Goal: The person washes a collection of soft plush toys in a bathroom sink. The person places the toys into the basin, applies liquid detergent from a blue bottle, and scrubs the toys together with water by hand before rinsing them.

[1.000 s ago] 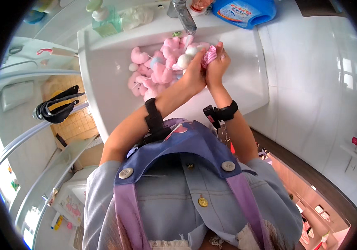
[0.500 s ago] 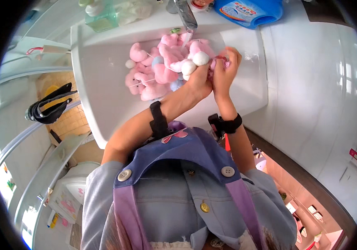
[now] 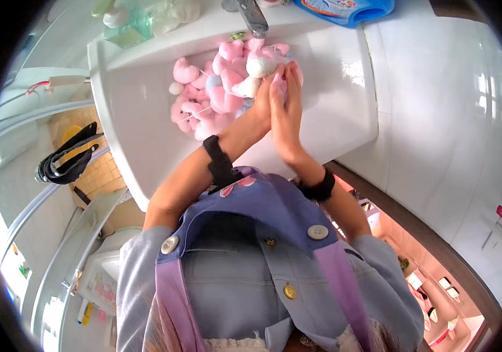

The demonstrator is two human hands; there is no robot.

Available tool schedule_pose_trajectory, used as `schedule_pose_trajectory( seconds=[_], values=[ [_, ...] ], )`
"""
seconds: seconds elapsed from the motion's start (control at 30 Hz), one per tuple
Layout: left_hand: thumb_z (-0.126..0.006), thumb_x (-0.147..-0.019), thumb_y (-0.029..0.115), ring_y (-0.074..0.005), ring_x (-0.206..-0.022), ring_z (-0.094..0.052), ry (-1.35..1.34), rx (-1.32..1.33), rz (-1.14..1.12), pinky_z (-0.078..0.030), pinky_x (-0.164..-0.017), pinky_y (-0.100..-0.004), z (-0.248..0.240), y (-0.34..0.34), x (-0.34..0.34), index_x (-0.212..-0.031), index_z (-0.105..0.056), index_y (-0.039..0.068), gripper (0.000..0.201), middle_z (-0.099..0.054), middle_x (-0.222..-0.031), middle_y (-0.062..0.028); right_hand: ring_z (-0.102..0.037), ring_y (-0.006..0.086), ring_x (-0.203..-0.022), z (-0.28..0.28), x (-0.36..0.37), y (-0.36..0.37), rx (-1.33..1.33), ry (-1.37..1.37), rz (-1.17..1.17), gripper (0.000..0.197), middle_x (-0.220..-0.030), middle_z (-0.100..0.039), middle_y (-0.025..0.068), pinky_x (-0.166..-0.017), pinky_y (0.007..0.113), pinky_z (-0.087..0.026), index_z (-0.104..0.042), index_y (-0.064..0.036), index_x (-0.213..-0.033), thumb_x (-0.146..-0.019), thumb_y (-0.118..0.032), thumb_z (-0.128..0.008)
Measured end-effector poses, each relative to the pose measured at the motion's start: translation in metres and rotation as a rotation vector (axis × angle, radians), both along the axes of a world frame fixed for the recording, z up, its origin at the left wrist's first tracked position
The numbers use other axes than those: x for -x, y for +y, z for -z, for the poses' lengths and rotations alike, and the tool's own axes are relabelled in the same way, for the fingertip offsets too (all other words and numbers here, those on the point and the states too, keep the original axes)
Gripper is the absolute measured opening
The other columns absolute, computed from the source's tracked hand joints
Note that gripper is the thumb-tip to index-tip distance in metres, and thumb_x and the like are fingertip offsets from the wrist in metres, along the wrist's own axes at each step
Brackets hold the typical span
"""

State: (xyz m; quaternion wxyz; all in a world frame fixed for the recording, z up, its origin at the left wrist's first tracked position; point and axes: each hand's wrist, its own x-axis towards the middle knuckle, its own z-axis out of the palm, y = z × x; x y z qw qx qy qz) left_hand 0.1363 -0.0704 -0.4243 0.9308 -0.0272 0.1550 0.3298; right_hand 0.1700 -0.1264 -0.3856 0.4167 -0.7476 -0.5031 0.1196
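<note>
A pile of wet-looking pink plush pieces, strung together with white cord and mixed with white and pale blue balls, lies in a white sink. At the right side of the pile, my left hand and my right hand press palm to palm. Between them a piece of pink plush is squeezed, mostly hidden by the fingers. A white ball sits just beyond my left fingers. Above the far end of the pile is a metal faucet; whether water runs from it, I cannot tell.
Behind the sink stand a green pump bottle, a clear plastic bag and a blue detergent bottle. A black strap-like item hangs on a rail at left. White counter extends to the right.
My right hand has shifted left and its bent fingers have straightened against my left hand. The pink plush between them is now more covered. The whole view has shifted slightly.
</note>
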Motion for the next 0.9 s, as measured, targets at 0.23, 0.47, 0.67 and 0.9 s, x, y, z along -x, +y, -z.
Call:
schedule_pose_trajectory(
  seconds=[0.23,0.47,0.67,0.9],
  values=[
    [-0.037,-0.092,0.044,-0.0214,-0.109,-0.048,-0.097,0.228,0.196,-0.039,-0.092,-0.037,-0.024,0.003,0.003,-0.119,-0.049,0.013,0.043,-0.054,-0.115,-0.0052,-0.056,0.0255,-0.102,0.012,-0.047,0.024,-0.154,0.32,-0.049,0.027,-0.104,-0.061,0.0153,-0.088,0.035,-0.041,-0.059,-0.0003,-0.107,-0.082,-0.001,-0.049],
    [-0.04,-0.093,0.03,-0.0172,-0.096,-0.052,-0.039,0.126,0.08,-0.038,-0.092,-0.0299,-0.009,-0.015,-0.008,-0.103,-0.052,0.009,0.026,-0.055,-0.099,-0.0049,-0.056,0.015,-0.083,0.023,-0.065,0.03,-0.19,0.467,0.096,0.015,-0.089,-0.06,0.0079,-0.075,0.027,-0.045,-0.059,0.0019,-0.096,-0.087,-0.009,-0.054],
    [-0.046,-0.091,0.028,-0.0195,-0.105,-0.048,0.042,0.233,0.103,-0.037,-0.095,-0.0333,-0.001,-0.022,-0.006,-0.107,-0.05,0.002,0.031,-0.054,-0.107,-0.0087,-0.053,0.02,-0.077,-0.003,-0.069,0.056,-0.15,1.059,0.438,0.031,-0.094,-0.052,0.0114,-0.07,0.033,-0.047,-0.052,0.0031,-0.1,-0.088,-0.025,-0.055],
    [-0.047,-0.085,0.05,-0.0227,-0.116,-0.042,0.197,0.497,0.613,-0.03,-0.101,-0.0459,-0.039,-0.01,0.013,-0.118,-0.044,0.0,0.06,-0.049,-0.118,-0.013,-0.051,0.0183,-0.073,-0.03,-0.081,0.05,-0.079,1.043,0.302,0.029,-0.085,-0.049,0.0088,-0.065,0.028,-0.044,-0.051,0.0007,-0.095,-0.083,-0.025,-0.055]
  ],
)
